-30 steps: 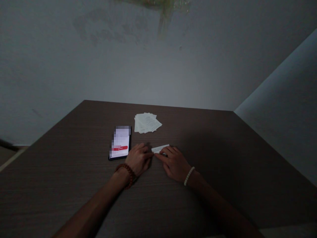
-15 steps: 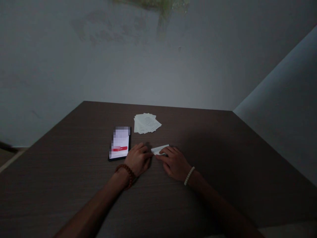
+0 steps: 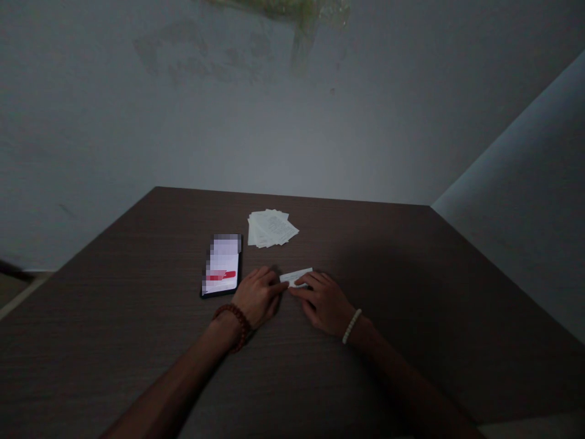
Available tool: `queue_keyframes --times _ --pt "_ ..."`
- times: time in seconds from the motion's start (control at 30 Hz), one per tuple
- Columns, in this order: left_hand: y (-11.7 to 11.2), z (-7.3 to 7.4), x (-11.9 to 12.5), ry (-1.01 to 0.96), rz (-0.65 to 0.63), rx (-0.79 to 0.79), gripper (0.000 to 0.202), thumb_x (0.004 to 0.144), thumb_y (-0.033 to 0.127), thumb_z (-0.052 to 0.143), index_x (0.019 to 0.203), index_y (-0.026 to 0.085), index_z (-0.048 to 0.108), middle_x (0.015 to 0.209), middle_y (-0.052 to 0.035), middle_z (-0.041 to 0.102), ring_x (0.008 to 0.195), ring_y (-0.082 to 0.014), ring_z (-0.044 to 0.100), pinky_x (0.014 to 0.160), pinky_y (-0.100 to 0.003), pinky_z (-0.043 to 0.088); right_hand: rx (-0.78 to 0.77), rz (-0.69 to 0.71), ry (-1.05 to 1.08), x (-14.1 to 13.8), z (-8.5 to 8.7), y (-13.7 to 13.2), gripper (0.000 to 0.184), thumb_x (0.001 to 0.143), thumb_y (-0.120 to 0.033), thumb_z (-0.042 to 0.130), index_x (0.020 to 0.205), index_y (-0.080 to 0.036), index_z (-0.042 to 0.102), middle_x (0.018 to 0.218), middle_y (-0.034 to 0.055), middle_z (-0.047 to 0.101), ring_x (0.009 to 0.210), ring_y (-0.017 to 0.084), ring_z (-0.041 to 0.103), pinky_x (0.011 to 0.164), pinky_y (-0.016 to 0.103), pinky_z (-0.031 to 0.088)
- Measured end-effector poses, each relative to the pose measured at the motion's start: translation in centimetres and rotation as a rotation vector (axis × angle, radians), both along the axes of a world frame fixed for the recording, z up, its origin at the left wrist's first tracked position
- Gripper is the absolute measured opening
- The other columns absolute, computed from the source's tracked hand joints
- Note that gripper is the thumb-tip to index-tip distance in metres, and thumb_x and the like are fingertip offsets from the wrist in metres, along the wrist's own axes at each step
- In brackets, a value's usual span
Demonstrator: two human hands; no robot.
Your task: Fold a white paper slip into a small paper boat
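Observation:
A small folded strip of white paper [image 3: 296, 276] lies on the dark wooden table [image 3: 411, 286]. My left hand [image 3: 256, 297], a brown bead bracelet on its wrist, has its fingers curled and its fingertips pressing on the strip's left end. My right hand [image 3: 325, 302], with a white bead bracelet, presses its fingertips on the strip from the near side. Most of the strip's near edge is hidden under the fingers.
A lit phone [image 3: 222, 264] lies just left of my left hand. A loose stack of white paper slips [image 3: 271, 227] sits behind the hands. Pale walls rise close behind the table and at its right.
My left fingertips have slid slightly right onto the strip's end. Both hands otherwise stay put on the paper.

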State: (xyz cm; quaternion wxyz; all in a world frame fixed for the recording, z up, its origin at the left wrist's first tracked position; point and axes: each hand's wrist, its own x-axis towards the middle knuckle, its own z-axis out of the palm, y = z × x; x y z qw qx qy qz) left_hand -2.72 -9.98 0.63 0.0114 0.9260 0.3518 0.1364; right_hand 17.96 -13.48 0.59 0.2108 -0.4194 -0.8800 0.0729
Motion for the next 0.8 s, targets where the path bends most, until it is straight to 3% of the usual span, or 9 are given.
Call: queue_keyframes --times 0.23,0.47,0.8 --pt "-0.10 0.13 0.02 -0.001 0.022 0.042 0.030 0.082 0.016 0.050 0.108 0.018 0.065 0.084 -0.0092 0.055 0.085 -0.0251 0.046 0.074 -0.039 0.041 -0.007 0.043 0.133 0.63 -0.31 -0.02 0.027 0.077 -0.010 0.059 0.100 -0.021 0.066 0.109 0.0049 0.064 0.104 0.021 0.054 0.092 0.039 0.040" --pt "-0.27 0.31 0.03 -0.025 0.032 0.068 0.026 0.083 0.019 0.049 0.102 0.015 0.065 0.089 -0.0110 0.054 0.089 -0.0260 0.045 0.077 -0.041 0.042 -0.024 0.077 0.139 0.64 0.03 0.02 0.035 0.075 -0.010 0.059 0.108 -0.021 0.063 0.117 0.0050 0.063 0.108 0.020 0.055 0.095 0.038 0.041" --pt "-0.13 -0.31 0.01 -0.068 -0.075 0.037 0.021 0.082 0.012 0.049 0.095 0.013 0.065 0.092 -0.0108 0.058 0.090 -0.0238 0.049 0.080 -0.039 0.045 0.037 0.015 0.161 0.70 0.03 0.19 0.039 0.077 -0.008 0.056 0.112 -0.022 0.061 0.121 0.0061 0.060 0.105 0.021 0.055 0.091 0.039 0.042"
